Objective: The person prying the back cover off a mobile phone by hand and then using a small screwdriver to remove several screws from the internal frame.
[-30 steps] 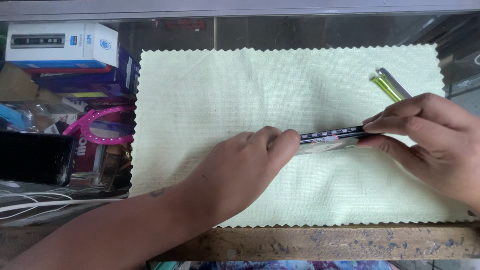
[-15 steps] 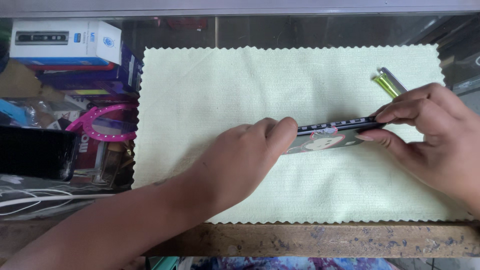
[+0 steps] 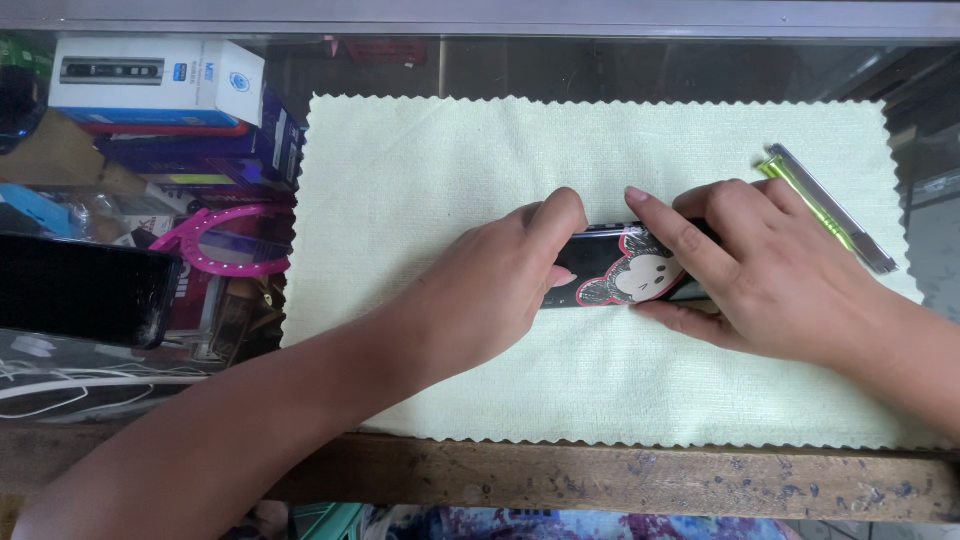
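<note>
Phone [image 3: 625, 272], cartoon case up, is held mid-cloth [image 3: 420, 170] by both ends, left hand [image 3: 495, 285] and right hand [image 3: 765, 265] closed around it; it should be kept flat, gripped evenly, clear of the green tool [image 3: 815, 205] at far right.

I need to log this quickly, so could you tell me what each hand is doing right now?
Left hand: closed on the phone.
Right hand: closed on the same phone.

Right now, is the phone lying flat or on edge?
Flat: the phone shows its cartoon-printed back facing up on the cloth.
</note>
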